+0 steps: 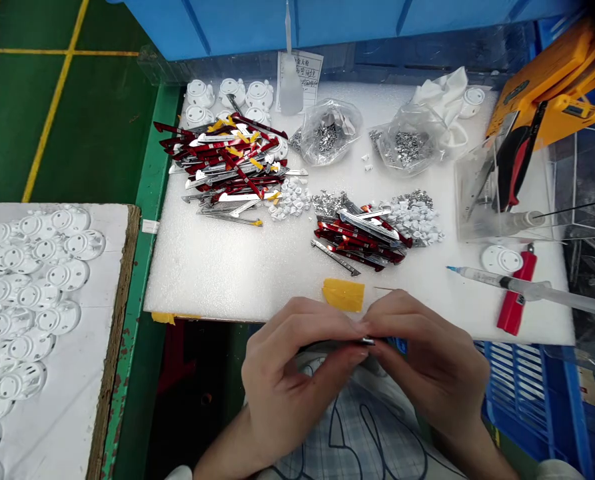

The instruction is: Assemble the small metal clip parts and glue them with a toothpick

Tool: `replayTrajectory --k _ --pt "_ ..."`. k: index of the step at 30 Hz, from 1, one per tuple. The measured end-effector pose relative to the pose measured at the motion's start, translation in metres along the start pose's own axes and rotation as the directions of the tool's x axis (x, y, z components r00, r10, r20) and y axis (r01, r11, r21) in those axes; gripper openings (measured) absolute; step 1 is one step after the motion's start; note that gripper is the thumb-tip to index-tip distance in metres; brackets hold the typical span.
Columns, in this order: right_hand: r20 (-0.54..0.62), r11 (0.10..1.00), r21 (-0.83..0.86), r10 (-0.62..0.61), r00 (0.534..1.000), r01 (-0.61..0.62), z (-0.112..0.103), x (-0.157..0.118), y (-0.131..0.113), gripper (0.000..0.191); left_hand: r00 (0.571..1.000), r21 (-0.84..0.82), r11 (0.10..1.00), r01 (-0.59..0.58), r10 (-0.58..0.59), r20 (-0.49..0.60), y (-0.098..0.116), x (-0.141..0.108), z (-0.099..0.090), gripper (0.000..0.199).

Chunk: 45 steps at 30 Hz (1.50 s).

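Note:
Fingertips meeting over the table's front edge, my left hand and my right hand are both closed in a pinch. Between them is a small shiny metal part; most of it is hidden behind the fingers. Just beyond the fingertips lies a piece of yellow tape on the white foam sheet. Farther back is a pile of narrow red and silver strips, with small white plastic pieces beside it. A larger heap of similar strips lies to the left.
Bags of small metal parts and a dropper bottle stand at the back. On the right are a syringe, a red tool and a clear box with pliers. White round housings cover the left board.

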State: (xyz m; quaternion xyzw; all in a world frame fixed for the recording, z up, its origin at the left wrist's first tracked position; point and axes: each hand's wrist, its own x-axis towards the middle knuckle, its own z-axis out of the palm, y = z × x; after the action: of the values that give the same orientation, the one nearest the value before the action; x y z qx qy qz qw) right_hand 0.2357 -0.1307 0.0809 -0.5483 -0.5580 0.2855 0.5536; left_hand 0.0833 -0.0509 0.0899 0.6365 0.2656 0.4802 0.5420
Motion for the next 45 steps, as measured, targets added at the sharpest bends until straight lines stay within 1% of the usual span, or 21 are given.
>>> replayTrajectory --k 2,6,14,17,19,21,23,25,27,29,32,33,35,39,42,45 --pt "0.002 1.0 0.027 -0.007 1.0 0.007 0.001 -0.001 0.002 0.021 1.0 -0.047 0.999 0.019 -0.019 0.001 0.001 0.002 0.0 0.003" --pt "-0.003 0.997 0.072 -0.006 1.0 0.006 0.004 -0.003 0.005 0.018 0.996 -0.124 0.988 0.089 -0.088 0.015 0.002 0.004 -0.001 0.007" --pt "-0.005 0.995 0.102 0.003 1.0 -0.003 0.004 -0.003 0.006 0.019 0.994 -0.108 0.988 0.109 -0.105 0.039 0.003 0.005 -0.001 0.007" --pt "-0.004 0.994 0.107 0.001 1.0 -0.001 0.004 -0.002 0.006 0.02 0.994 -0.106 0.989 0.107 -0.103 0.043 0.002 0.005 -0.001 0.011" --pt "0.001 0.994 0.111 0.006 1.0 -0.006 0.004 -0.003 0.006 0.02 0.993 -0.108 0.987 0.115 -0.11 0.049 0.001 0.005 -0.001 0.013" --pt "0.005 0.992 0.123 0.022 1.0 -0.023 0.005 -0.004 0.005 0.017 0.99 -0.13 0.983 0.128 -0.121 0.066 0.0 0.004 -0.002 0.011" --pt "0.009 0.986 0.156 0.055 0.998 -0.056 0.004 -0.005 0.005 0.013 0.985 -0.168 0.973 0.158 -0.143 0.099 0.0 0.003 -0.005 0.007" --pt "0.036 0.969 0.218 0.111 0.993 -0.116 0.004 -0.006 0.004 0.01 0.97 -0.195 0.958 0.213 -0.183 0.158 -0.001 0.003 -0.009 0.012" --pt "0.083 0.933 0.3 0.181 0.98 -0.198 0.004 -0.008 0.004 0.009 0.946 -0.194 0.94 0.282 -0.238 0.221 -0.001 0.004 -0.013 0.018" --pt "0.138 0.874 0.384 0.265 0.954 -0.298 0.005 -0.008 0.003 0.007 0.918 -0.181 0.921 0.346 -0.292 0.267 -0.001 0.005 -0.015 0.019" --pt "0.228 0.767 0.487 0.35 0.908 -0.418 0.006 -0.009 0.004 0.015 0.895 -0.185 0.898 0.4 -0.34 0.288 0.0 0.007 -0.016 0.014" --pt "0.252 0.737 0.51 0.364 0.897 -0.443 0.007 -0.009 0.004 0.017 0.894 -0.191 0.894 0.405 -0.344 0.286 0.0 0.008 -0.016 0.013" --pt "0.277 0.707 0.532 0.375 0.885 -0.466 0.008 -0.009 0.004 0.017 0.896 -0.204 0.889 0.41 -0.35 0.274 0.0 0.008 -0.015 0.011" --pt "0.263 0.745 0.5 0.356 0.897 -0.442 0.008 -0.007 0.003 0.015 0.909 -0.207 0.896 0.394 -0.346 0.232 0.0 0.008 -0.013 0.012" --pt "0.24 0.778 0.47 0.343 0.908 -0.417 0.009 -0.005 0.001 0.018 0.928 -0.179 0.918 0.353 -0.319 0.192 0.001 0.009 -0.011 0.011" --pt "0.198 0.821 0.434 0.316 0.928 -0.372 0.01 -0.005 0.002 0.016 0.949 -0.126 0.947 0.297 -0.278 0.15 0.003 0.009 -0.01 0.01"
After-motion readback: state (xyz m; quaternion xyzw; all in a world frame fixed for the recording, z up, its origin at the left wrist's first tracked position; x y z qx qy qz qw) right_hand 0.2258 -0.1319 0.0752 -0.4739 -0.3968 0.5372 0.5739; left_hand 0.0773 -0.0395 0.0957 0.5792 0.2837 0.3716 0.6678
